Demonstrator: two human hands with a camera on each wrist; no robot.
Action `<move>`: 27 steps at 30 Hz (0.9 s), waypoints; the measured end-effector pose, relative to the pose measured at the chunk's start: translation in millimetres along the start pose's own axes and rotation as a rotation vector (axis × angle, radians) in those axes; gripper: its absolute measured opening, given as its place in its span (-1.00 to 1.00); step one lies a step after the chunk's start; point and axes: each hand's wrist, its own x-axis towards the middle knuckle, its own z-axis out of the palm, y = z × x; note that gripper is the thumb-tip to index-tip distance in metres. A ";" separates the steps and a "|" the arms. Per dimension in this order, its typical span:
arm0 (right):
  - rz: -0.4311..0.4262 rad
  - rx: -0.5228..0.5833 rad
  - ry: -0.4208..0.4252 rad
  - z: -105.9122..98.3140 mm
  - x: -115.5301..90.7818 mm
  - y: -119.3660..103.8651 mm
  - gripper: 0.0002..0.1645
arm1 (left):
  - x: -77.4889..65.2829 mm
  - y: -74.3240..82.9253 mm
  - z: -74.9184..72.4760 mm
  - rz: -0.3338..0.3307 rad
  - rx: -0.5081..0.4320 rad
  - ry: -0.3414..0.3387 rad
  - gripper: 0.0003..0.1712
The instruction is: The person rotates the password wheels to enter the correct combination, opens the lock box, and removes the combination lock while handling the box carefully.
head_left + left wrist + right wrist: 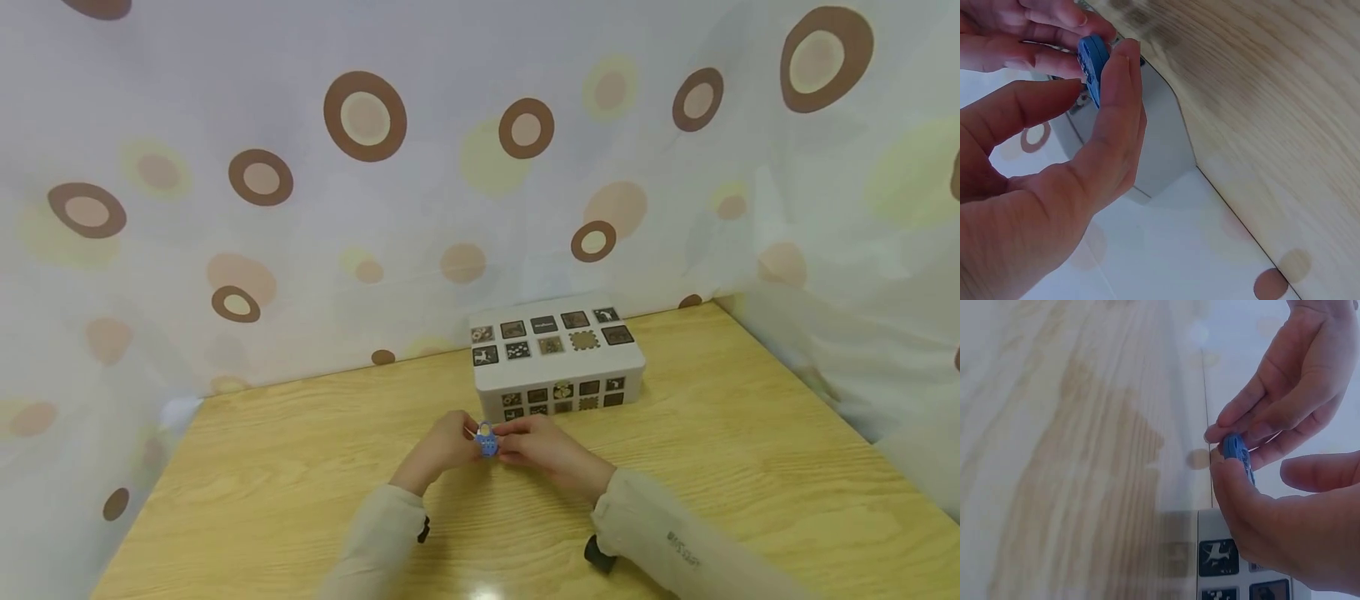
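A small blue padlock [487, 442] with a loop-shaped shackle at its top is held between both hands, just above the table. My left hand [453, 442] pinches its left edge; in the left wrist view the thumb [1060, 97] is at one face of the padlock [1092, 65] and the fingers lie along the other. From the right, my right hand [542, 446] holds the opposite edge with its fingertips. In the right wrist view the padlock [1235, 452] is seen nearly edge-on, so its front is mostly hidden.
Just behind the hands stands a white box [558, 367] with rows of dark square pictures, near the back wall covering [420, 208] printed with brown circles. Both hands are over a light wooden table [300, 467]. A patterned sheet [885, 333] hangs on the right.
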 end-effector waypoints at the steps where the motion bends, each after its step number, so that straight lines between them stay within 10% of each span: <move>1: -0.002 0.004 -0.002 2.4 2.0 0.3 -0.59 | 0.1 -1.9 -1.5 -0.005 -0.004 0.003 -0.77; 27: 0.043 -0.091 -0.030 57.6 53.8 0.8 -0.62 | -1.3 -36.7 -37.2 -0.130 0.156 0.115 -0.87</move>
